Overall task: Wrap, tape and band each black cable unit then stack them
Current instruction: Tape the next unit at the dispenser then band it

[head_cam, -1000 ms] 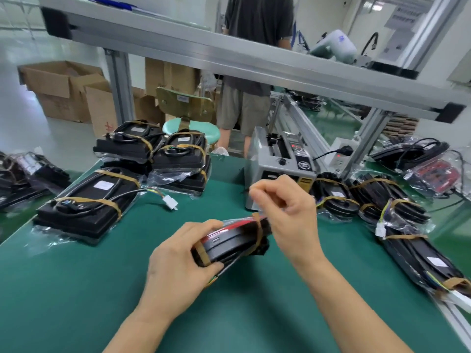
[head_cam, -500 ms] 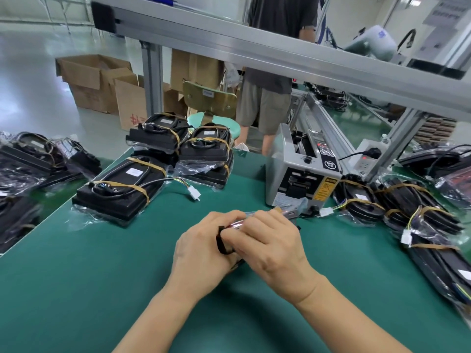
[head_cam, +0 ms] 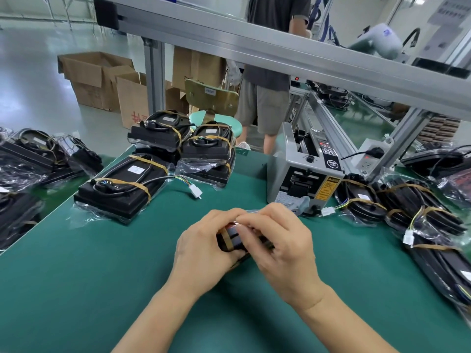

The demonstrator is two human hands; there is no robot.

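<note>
Head view, both hands meet at centre frame over the green table [head_cam: 76,289]. Left hand [head_cam: 204,248] curled round the left end of a black cable unit [head_cam: 230,239], thumb and fingers wrapped on it. Right hand [head_cam: 280,245] curled over its right side, fingertips pinching at the top edge near the left hand's fingers. Unit mostly hidden between the palms; a tan rubber band [head_cam: 226,238] crosses the visible black face, clear plastic wrap edge shows above the fingers. Whether the unit touches the table: cannot tell.

Left of centre, a banded wrapped unit [head_cam: 119,189] lies flat, its white connector [head_cam: 196,192] on coloured wires resting on the table just beside it. Behind it, upper centre-left, a stack of banded units [head_cam: 183,141]. Grey tape dispenser machine [head_cam: 305,179] sits upper right of the hands. Right edge of frame: a row of more wrapped, banded units [head_cam: 420,217]. Far left, a separate bench with bagged black units [head_cam: 28,161]. Top of frame: aluminium frame rail [head_cam: 280,52], cardboard boxes [head_cam: 102,80] on the floor, a person [head_cam: 270,72] in shorts standing behind the bench beside a green stool [head_cam: 216,118].
</note>
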